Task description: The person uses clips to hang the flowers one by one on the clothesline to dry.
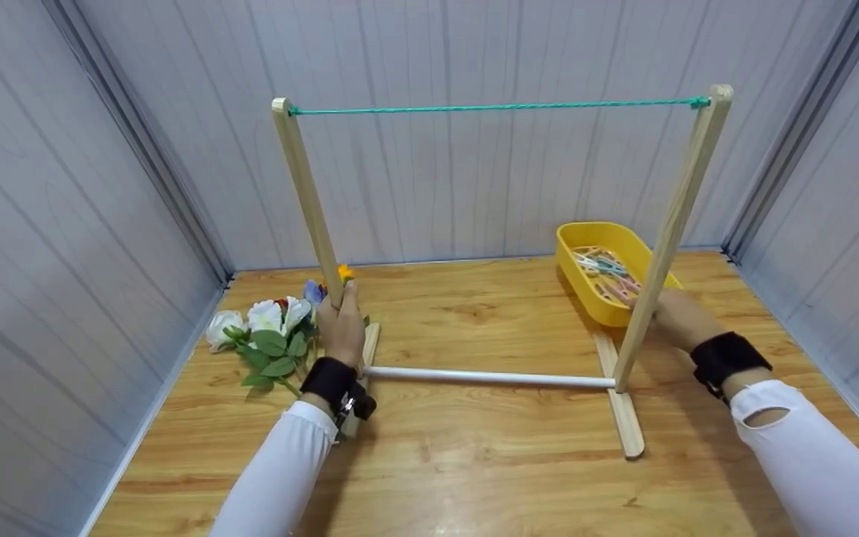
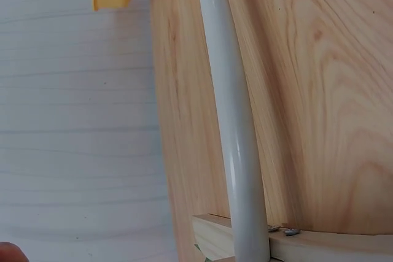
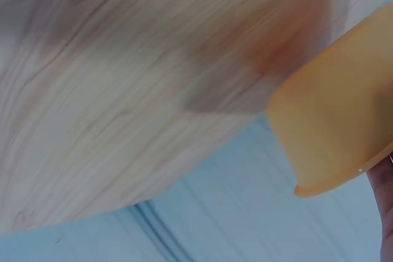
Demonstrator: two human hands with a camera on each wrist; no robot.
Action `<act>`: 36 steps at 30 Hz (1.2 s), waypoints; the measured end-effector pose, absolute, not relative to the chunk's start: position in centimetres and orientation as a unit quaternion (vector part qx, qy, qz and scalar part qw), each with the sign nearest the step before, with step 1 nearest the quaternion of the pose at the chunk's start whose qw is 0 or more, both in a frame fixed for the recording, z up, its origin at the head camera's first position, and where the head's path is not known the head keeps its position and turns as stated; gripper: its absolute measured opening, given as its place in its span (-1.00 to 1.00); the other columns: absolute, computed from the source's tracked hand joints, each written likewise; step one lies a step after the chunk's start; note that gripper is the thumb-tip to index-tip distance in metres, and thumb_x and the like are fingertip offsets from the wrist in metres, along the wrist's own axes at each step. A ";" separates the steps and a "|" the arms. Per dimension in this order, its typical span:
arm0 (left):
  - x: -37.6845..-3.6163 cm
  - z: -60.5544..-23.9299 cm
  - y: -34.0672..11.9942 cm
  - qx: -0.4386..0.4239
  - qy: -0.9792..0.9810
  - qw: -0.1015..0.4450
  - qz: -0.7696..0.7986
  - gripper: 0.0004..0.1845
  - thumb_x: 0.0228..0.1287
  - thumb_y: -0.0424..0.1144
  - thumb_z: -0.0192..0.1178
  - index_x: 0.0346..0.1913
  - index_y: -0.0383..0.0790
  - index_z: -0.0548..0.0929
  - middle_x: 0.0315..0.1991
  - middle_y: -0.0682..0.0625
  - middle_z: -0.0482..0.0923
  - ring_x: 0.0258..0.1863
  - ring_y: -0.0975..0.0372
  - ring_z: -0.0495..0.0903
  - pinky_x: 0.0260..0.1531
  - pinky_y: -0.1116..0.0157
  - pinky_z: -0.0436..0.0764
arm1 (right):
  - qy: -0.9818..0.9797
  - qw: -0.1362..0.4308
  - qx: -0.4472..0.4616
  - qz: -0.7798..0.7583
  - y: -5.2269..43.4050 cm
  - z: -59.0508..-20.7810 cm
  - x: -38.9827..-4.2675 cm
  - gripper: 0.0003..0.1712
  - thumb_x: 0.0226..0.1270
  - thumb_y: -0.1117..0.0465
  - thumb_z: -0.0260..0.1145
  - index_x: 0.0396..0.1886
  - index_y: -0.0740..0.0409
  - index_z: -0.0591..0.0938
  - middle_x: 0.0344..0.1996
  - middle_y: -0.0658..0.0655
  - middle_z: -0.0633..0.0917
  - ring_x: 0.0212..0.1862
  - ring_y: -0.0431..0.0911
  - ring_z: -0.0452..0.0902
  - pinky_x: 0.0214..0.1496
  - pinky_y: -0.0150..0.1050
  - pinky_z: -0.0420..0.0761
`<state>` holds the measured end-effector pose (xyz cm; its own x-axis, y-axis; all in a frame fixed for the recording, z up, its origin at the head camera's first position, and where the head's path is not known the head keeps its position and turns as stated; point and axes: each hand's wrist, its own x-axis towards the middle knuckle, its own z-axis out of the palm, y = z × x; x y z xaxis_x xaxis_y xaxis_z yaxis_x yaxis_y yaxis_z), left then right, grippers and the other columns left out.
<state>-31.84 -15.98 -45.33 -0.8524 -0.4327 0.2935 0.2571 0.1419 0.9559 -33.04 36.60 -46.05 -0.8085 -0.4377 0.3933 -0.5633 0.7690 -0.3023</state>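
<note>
A wooden stand [image 1: 672, 224] has two upright posts, with a green cord [image 1: 496, 108] tied between their tops and a white rod [image 1: 489, 376] joining them low down. My left hand [image 1: 341, 328] grips the left post [image 1: 303, 179]; in the left wrist view only a fingertip [image 2: 11, 253] shows. Behind the right post, my right hand [image 1: 679, 317] holds the near right rim of a yellow basket [image 1: 586, 287]. Pastel clothespins [image 1: 608, 272] lie inside it. The basket looks tilted and raised off the table, and the post hides part of it.
Artificial flowers [image 1: 269, 321], white with green leaves, lie to the left of the stand; an orange bloom [image 1: 345, 273] shows behind the left post. The wooden table [image 1: 467, 462] is bounded by pale panel walls [image 1: 429, 179] at the back and both sides.
</note>
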 end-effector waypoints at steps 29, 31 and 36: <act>-31.5 -45.1 -17.0 0.075 -0.704 0.292 -0.643 -0.45 0.71 -0.14 0.07 -0.60 -0.03 0.23 -0.67 0.14 0.11 -0.69 0.31 0.08 -0.59 0.35 0.10 | -0.953 -0.002 0.297 0.057 39.7 -44.8 -29.0 -0.73 0.18 0.44 0.47 -0.59 0.06 0.66 -0.57 -0.09 0.56 -0.48 -0.22 0.34 -0.39 -0.24 0.41; -31.6 -45.1 -17.0 0.076 -0.705 0.295 -0.641 -0.45 0.71 -0.14 0.07 -0.60 -0.03 0.22 -0.68 0.14 0.10 -0.69 0.31 0.08 -0.59 0.35 0.10 | -0.947 -0.025 0.314 0.068 39.2 -44.4 -28.8 -0.64 0.17 0.46 0.44 -0.66 0.02 0.55 -0.59 -0.14 0.46 -0.49 -0.27 0.23 -0.40 -0.31 0.28; -31.8 -45.1 -16.8 0.079 -0.703 0.300 -0.640 -0.45 0.71 -0.15 0.07 -0.60 -0.02 0.22 -0.68 0.15 0.07 -0.69 0.30 0.05 -0.55 0.33 0.08 | -0.933 -0.078 0.339 0.091 38.2 -43.6 -28.1 -0.47 0.05 0.50 0.40 -0.71 -0.05 0.28 -0.62 -0.20 0.24 -0.52 -0.33 0.06 -0.39 -0.38 0.10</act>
